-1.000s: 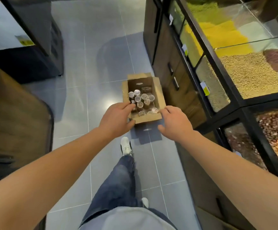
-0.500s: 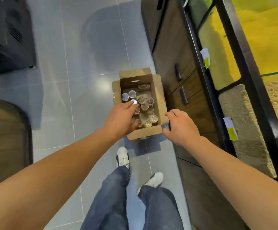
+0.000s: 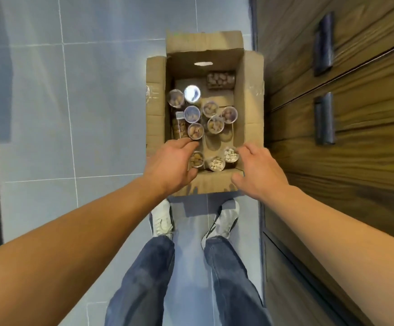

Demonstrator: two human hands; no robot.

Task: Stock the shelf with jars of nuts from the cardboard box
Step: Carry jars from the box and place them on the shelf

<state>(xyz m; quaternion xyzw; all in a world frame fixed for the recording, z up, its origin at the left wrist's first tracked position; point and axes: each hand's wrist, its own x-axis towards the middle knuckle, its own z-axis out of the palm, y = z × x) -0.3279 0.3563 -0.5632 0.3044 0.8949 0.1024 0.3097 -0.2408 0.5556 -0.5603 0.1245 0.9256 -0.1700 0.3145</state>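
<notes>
Looking straight down now at the cardboard box (image 3: 252,95), sitting open on the grey tiled floor (image 3: 97,114) with its right side just beside the dark wooden cabinet (image 3: 344,161). All four flaps are folded outward.

Inside, the jars of nuts (image 3: 215,124) are mostly upright, lids facing up. A cluster stands along the left wall and the middle of the box: one with a bright reflective lid (image 3: 192,93) near the left wall, others around it showing brown nuts through clear tops. One jar lies on its side (image 3: 220,79) toward the far right corner, and another lies flat against the left wall (image 3: 179,125). At the near edge, three stand in a row, two of them with pale nuts (image 3: 231,155).

The left hand (image 3: 170,165) is reaching in over the near left corner, fingers extended and slightly bent, fingertips at the nearest jars on that side; thumb down by the near-left jar (image 3: 196,159). It has hold of nothing that shows.

The right hand (image 3: 259,170) hovers over the near right corner, fingers spread and relaxed, thumb over the near flap, gripping nothing.

Below, the person's jeans (image 3: 224,278) and white sneakers (image 3: 224,222) stand just short of the box's near flap. Two dark handles (image 3: 324,43) show on the cabinet front.
</notes>
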